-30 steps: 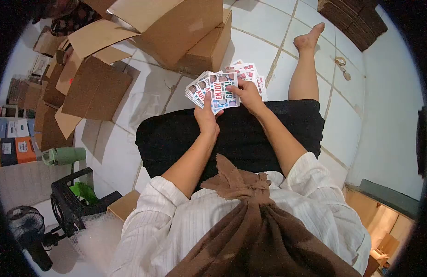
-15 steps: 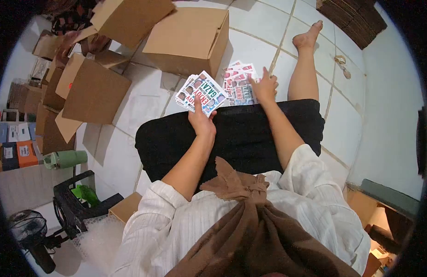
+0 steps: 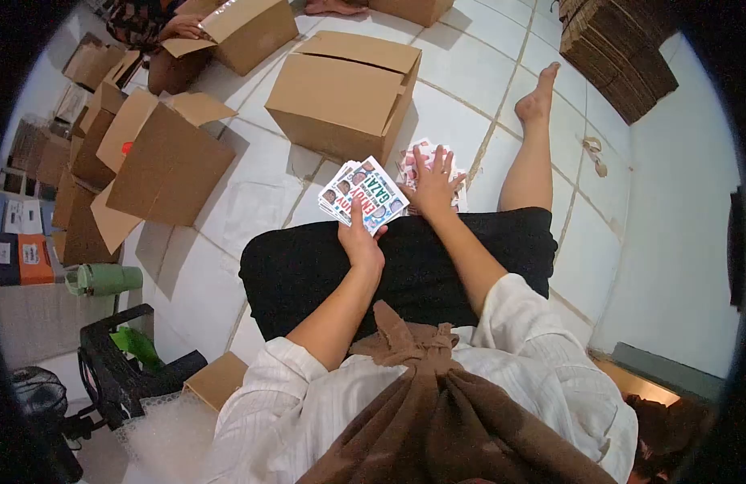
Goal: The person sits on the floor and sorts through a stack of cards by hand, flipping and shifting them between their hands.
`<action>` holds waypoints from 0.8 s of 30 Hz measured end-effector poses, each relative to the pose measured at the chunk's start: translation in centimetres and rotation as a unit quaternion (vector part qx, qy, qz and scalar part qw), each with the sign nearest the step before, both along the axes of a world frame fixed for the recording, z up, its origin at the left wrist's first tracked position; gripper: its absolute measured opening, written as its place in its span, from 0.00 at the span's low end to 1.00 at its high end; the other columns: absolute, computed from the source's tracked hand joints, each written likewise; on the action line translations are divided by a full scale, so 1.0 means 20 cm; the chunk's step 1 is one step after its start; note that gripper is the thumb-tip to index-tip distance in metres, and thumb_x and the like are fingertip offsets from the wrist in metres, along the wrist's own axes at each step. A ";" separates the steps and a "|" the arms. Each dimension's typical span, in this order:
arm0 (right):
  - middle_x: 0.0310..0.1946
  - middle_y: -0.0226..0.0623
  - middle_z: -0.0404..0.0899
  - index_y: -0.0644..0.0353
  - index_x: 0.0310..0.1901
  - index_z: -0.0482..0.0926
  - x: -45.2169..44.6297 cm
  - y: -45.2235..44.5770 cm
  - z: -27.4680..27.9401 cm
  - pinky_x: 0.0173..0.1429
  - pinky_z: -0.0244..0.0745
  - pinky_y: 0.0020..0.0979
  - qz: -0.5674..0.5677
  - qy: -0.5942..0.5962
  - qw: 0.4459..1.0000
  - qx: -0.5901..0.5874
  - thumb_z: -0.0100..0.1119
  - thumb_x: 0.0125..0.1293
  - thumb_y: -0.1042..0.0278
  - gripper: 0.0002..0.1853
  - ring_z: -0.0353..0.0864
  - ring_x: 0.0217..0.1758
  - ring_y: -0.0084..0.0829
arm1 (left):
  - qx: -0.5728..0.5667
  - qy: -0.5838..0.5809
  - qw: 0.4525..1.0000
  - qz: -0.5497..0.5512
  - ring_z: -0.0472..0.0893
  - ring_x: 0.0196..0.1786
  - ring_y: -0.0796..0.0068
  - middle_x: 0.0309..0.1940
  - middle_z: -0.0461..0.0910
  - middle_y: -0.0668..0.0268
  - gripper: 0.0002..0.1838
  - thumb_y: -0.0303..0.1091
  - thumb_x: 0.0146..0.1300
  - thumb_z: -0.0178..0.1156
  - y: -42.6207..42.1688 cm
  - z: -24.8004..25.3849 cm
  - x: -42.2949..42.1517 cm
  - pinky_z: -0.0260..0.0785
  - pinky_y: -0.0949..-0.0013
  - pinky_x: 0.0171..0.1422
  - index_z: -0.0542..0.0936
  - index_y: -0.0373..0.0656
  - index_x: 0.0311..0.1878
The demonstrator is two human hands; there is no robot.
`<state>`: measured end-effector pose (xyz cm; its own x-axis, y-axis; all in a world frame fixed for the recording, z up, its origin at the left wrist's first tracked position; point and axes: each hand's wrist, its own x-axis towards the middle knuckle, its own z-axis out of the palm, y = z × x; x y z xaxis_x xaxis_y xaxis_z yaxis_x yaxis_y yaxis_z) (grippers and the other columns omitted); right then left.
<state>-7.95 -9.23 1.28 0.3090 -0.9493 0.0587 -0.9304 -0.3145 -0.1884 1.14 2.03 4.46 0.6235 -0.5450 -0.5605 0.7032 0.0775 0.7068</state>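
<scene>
A fanned stack of printed cards (image 3: 363, 194) is gripped in my left hand (image 3: 362, 244), its thumb across the top one. "ENJOY" in red and "GAZA!" in green can be read there, among small drawn faces. My right hand (image 3: 432, 187) has its fingers spread over a pile of loose cards (image 3: 408, 167) with pink and red print on the floor. It hides most of that pile, and I cannot tell whether it presses on it. Both hands are just beyond the black cloth (image 3: 405, 258) over my lap.
A cardboard box (image 3: 341, 97) stands ahead of the cards. Open boxes (image 3: 171, 161) are on the left, near a green tumbler (image 3: 107, 279) and a black chair (image 3: 131, 363). Another person's hand (image 3: 183, 27) rests at a box (image 3: 248, 36). Flattened cardboard (image 3: 615, 60) is stacked far right.
My right hand has moved left and spread over the floor cards, covering more of them. My left hand keeps its stack. The view has shifted, showing the other person's hand at the upper left.
</scene>
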 end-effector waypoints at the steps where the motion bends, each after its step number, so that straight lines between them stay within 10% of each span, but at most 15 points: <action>1: 0.65 0.50 0.46 0.38 0.64 0.55 -0.02 0.01 0.05 0.58 0.42 0.70 0.001 0.002 1.000 0.004 0.60 0.48 0.43 0.41 0.38 0.70 0.53 | 0.020 0.002 1.000 0.003 0.78 0.28 0.80 0.33 0.78 0.71 0.17 0.45 0.59 0.56 0.00 0.00 0.00 0.66 0.79 0.20 0.70 0.46 0.47; 4: 0.54 0.48 0.64 0.58 0.52 0.68 -0.14 0.13 0.12 0.58 0.58 0.54 0.121 0.025 0.992 0.019 0.60 0.50 0.56 0.28 0.59 0.61 0.49 | 0.047 0.003 0.999 0.012 0.78 0.28 0.79 0.33 0.78 0.71 0.17 0.45 0.59 0.56 -0.01 0.02 -0.02 0.66 0.79 0.20 0.71 0.46 0.46; 6: 0.33 0.47 0.76 0.61 0.37 0.77 -0.23 0.27 0.13 0.41 0.71 0.45 0.104 0.099 0.965 0.220 0.51 0.57 0.59 0.14 0.77 0.38 0.45 | 0.044 0.008 0.999 0.005 0.79 0.29 0.78 0.33 0.78 0.69 0.16 0.44 0.60 0.55 -0.01 0.00 -0.01 0.68 0.77 0.21 0.73 0.45 0.44; 11: 0.28 0.50 0.77 0.65 0.27 0.78 -0.37 0.41 0.03 0.42 0.71 0.46 0.166 0.126 0.913 0.352 0.43 0.61 0.55 0.20 0.77 0.35 0.49 | 0.086 0.113 0.985 -0.102 0.77 0.33 0.76 0.34 0.77 0.70 0.16 0.45 0.59 0.56 -0.02 -0.06 -0.01 0.69 0.74 0.26 0.73 0.46 0.45; 24: 0.36 0.47 0.75 0.64 0.40 0.76 -0.34 0.15 0.11 0.47 0.71 0.42 0.122 0.035 0.957 0.260 0.52 0.55 0.60 0.16 0.75 0.42 0.46 | 0.068 0.147 0.975 -0.150 0.77 0.37 0.76 0.36 0.77 0.71 0.17 0.45 0.58 0.58 -0.11 -0.11 -0.12 0.69 0.73 0.31 0.72 0.49 0.47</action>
